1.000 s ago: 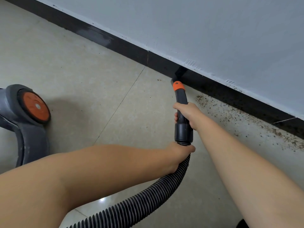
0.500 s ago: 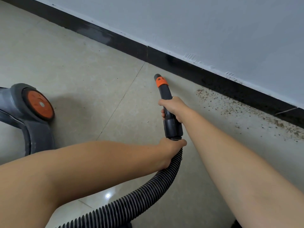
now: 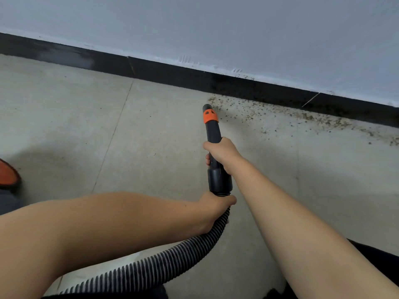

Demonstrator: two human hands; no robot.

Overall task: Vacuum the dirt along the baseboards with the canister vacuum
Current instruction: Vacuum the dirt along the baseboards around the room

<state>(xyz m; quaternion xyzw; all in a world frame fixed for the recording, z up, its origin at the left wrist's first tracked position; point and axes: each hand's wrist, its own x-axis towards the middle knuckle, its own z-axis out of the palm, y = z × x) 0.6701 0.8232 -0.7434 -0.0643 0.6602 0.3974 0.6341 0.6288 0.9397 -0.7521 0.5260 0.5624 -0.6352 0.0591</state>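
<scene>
Your right hand (image 3: 220,153) is wrapped around the middle of the wand (image 3: 213,134), and your left hand (image 3: 216,207) grips the hose (image 3: 151,270) right where it joins the wand's near end. The nozzle tip with its orange collar (image 3: 210,116) points away from you and sits at the left edge of the dirt (image 3: 291,117), which runs off to the right along the baseboard (image 3: 248,87). The floor left of the tip looks largely clean, so your work seems to lie rightward. Bring the tip low over the specks and sweep slowly right, hugging the seam where floor (image 3: 86,126) meets baseboard, since the grit is thickest there. Steer with the right hand; let the left feed slack so the hose doesn't drag the tip off line. Only an orange bit of the canister (image 3: 7,173) shows at far left, so mind the hose going taut.
</scene>
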